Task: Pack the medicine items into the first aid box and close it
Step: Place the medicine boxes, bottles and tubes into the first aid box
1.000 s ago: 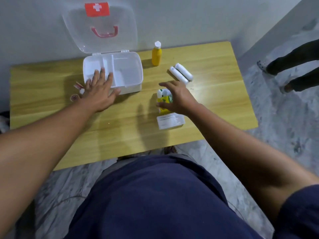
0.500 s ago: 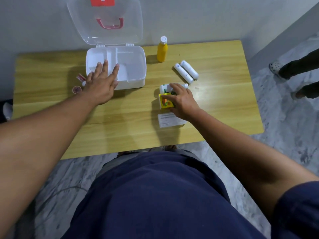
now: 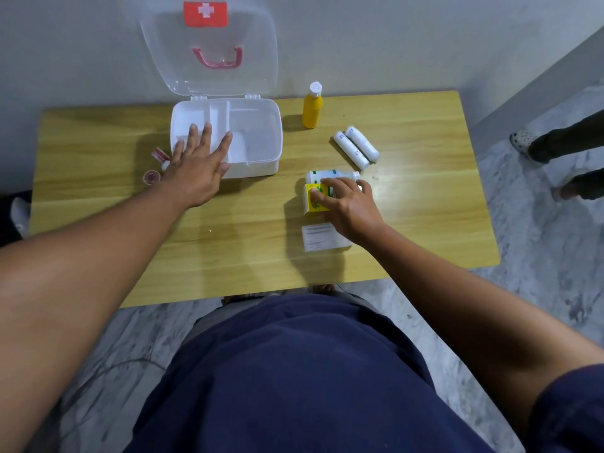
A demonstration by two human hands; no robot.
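The white first aid box (image 3: 258, 135) stands open on the wooden table, its clear lid (image 3: 209, 50) upright against the wall. My left hand (image 3: 196, 168) lies flat with spread fingers on the box's front left rim. My right hand (image 3: 346, 204) closes its fingers around a small yellow medicine box (image 3: 313, 204) on the table. A white bottle (image 3: 330, 174) lies just behind it, and a white carton (image 3: 323, 237) lies in front. An orange bottle (image 3: 312, 107) stands right of the first aid box. Two white rolls (image 3: 356, 147) lie further right.
Small red and white items (image 3: 157, 165) lie on the table (image 3: 98, 207) left of the first aid box. Another person's legs and shoes (image 3: 555, 148) stand on the marble floor at the right. The wall runs directly behind the table.
My right hand has come down from hovering above the yellow medicine box and closed its fingers on it. My left hand has stayed on the first aid box's rim.
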